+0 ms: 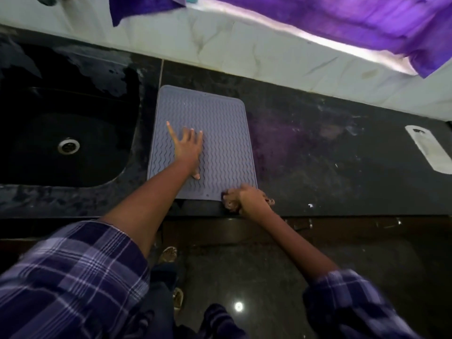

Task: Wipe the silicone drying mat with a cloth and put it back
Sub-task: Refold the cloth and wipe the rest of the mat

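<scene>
Just one view here — a wide-angle head cam looking steeply down and forward from standing height. Countertop (318, 148) runs across the middle of the frame, wall tiles (244, 50) up top, floor (256, 277) at the bottom — edges bend noticeably.

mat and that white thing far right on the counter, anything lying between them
In the head view, nothing: between the mat and the white object shows only bare dark countertop, smudged.

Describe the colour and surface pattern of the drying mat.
The drying mat is greyish-purple with rows of raised wavy lines, seen in the head view.
</scene>
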Demonstrator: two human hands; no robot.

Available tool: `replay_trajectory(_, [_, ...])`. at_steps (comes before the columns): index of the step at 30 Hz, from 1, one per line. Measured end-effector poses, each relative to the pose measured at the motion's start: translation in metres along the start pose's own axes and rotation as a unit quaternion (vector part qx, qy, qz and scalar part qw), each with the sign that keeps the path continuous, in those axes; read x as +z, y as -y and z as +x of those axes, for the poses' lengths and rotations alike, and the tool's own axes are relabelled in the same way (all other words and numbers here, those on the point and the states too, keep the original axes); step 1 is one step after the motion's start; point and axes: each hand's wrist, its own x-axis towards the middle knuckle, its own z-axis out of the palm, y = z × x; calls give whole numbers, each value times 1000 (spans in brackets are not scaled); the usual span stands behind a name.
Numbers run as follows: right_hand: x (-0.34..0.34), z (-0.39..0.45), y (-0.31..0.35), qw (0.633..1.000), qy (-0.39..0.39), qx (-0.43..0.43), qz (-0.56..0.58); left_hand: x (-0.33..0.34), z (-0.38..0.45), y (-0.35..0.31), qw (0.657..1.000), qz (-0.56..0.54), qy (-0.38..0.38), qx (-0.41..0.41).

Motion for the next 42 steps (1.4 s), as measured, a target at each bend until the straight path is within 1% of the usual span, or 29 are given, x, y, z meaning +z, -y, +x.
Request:
replay_trajectory(2, [-16,2,-8,998,66,3,8,0,-2,0,1000,5,10,-5])
replay_trajectory(3, [-25,8,-9,997,81,1,18,0,-2,-1,1000,13,14,-4])
replay_trajectory(4, [-34,20,-4,997,71,-3,24,1,-2,-2,1000,20,14,-2])
replay_trajectory(5, [-38,29,0,999,36,-7,20,3,-2,-4,1000,22,11,0])
replay_trajectory(6, [-39,35,5,1000,-6,-14,-6,3,-2,-5,1000,19,7,4])
replay_trajectory(7, [-36,39,7,999,-29,-16,-43,3,-3,-4,1000,16,5,10])
replay_trajectory(8, [-28,35,6,997,-25,-28,-75,1,-4,-2,1000,12,5,18])
replay_trajectory(10, [-14,14,-5,993,18,-62,-100,1,0,2,1000,-3,7,20])
replay_trajectory(11, [-16,7,-16,993,31,-59,-98,0,3,4,1000,-6,13,20])
replay_trajectory(14, [-50,3,-52,994,77,16,-79,-14,14,8,997,-25,57,49])
replay_trajectory(16, [-73,16,-75,996,52,54,-47,-27,30,10,994,-60,63,65])
replay_trajectory(17, [-84,28,-85,997,20,70,1,-34,40,12,993,-76,58,69])
replay_trajectory(19, [-107,54,-96,988,-72,88,105,-47,61,16,993,-87,43,70])
replay_trajectory(20, [-117,69,-98,981,-113,88,132,-53,73,17,994,-81,33,69])
replay_trajectory(21, [-126,87,-98,977,-138,84,142,-57,87,17,995,-71,23,68])
replay_trajectory(23, [-141,127,-98,977,-144,71,142,-64,116,17,996,-58,9,71])
replay_trajectory(26, [-163,197,-99,979,-141,56,138,-73,157,7,994,-69,-6,88])
replay_trajectory(27, [-170,219,-97,980,-153,56,118,-75,169,2,994,-66,-10,91])
replay_trajectory(29, [-174,264,-94,984,-164,60,41,-81,191,-7,995,-37,-3,95])
replay_trajectory(30, [-171,281,-91,986,-154,63,-6,-83,199,-11,995,-17,8,96])
replay_trajectory(32, [-157,307,-89,989,-124,59,-59,-84,212,-13,995,7,21,93])
replay_trajectory(34, [-147,313,-92,989,-117,54,-70,-86,220,-11,996,12,14,86])
replay_trajectory(35, [-147,309,-95,989,-117,63,-59,-88,221,-10,996,16,12,85])
replay_trajectory(37, [-141,288,-99,990,-94,99,-17,-94,221,-9,996,30,18,88])
replay_trajectory(38, [-133,270,-100,992,-74,101,-12,-96,221,-10,995,36,18,90])
replay_trajectory(40, [-117,222,-92,998,-13,66,3,-95,221,-10,995,35,5,93])
replay_trajectory(42, [-114,185,-83,997,67,30,-5,-93,218,-8,995,20,-11,93])
